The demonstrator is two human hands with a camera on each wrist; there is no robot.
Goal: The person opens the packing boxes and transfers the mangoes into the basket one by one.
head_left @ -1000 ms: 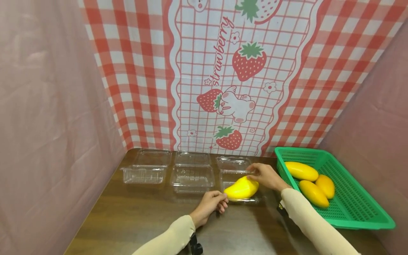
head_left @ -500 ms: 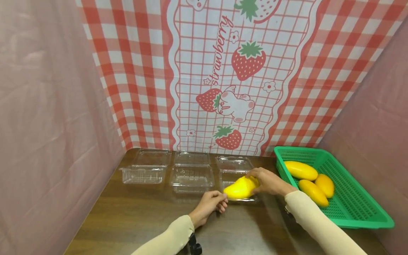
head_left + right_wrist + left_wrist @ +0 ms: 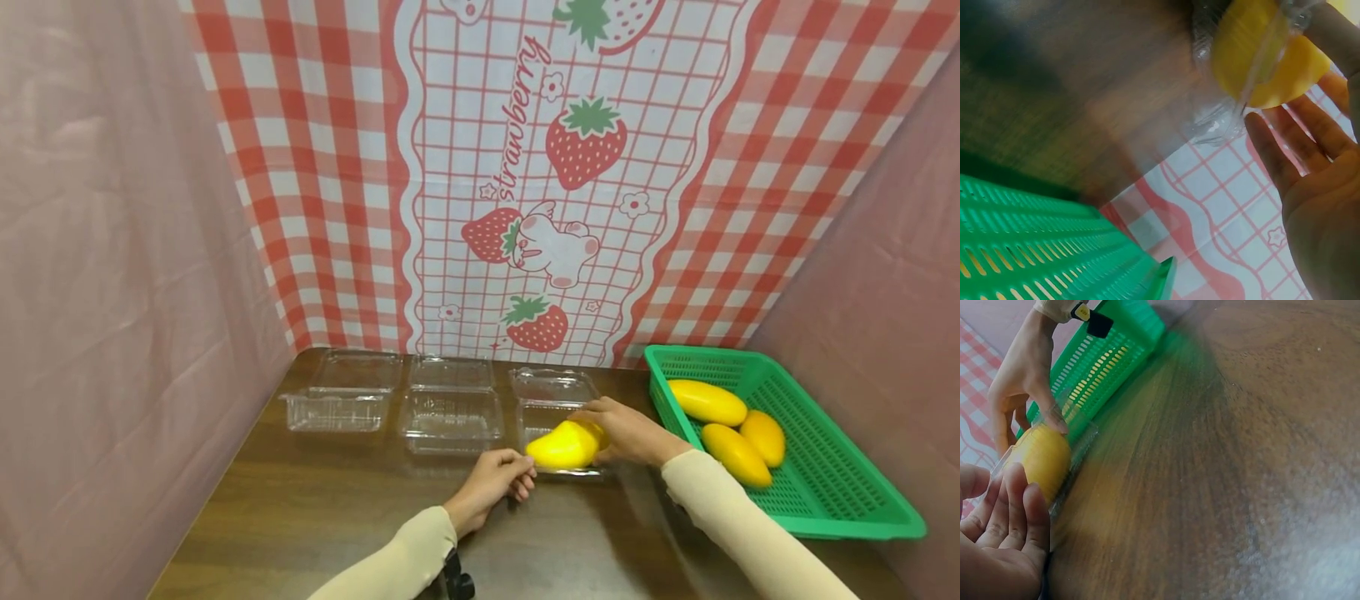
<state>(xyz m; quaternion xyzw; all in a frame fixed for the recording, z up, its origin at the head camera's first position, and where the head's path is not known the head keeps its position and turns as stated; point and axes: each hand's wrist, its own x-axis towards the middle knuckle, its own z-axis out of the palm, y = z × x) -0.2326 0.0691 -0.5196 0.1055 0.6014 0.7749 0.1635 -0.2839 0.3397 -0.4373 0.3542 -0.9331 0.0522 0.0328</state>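
A yellow mango (image 3: 562,446) lies tilted in the right-hand clear plastic clamshell container (image 3: 572,472), whose lid is folded back behind it. My right hand (image 3: 628,431) grips the mango's wide right end from above, thumb toward the front and fingers over the back. In the right wrist view, the fingers curve around the yellow fruit (image 3: 1300,72) just over the clear rim. At the container's front left corner, my left hand (image 3: 491,483) pinches the rim between thumb and forefinger, right by the mango's narrow tip.
Two more open clamshells stand to the left, a middle container (image 3: 452,421) and a far-left container (image 3: 337,412). On the right, a green slotted basket (image 3: 847,475) holds several mangoes, including a front mango (image 3: 737,456). A checked strawberry cloth (image 3: 555,175) hangs behind the wooden table (image 3: 315,508).
My right hand has shifted from the mango's upper edge to a fuller grip around its right end. The mango has settled slightly lower and leftward in the container. My left hand has stayed in place.
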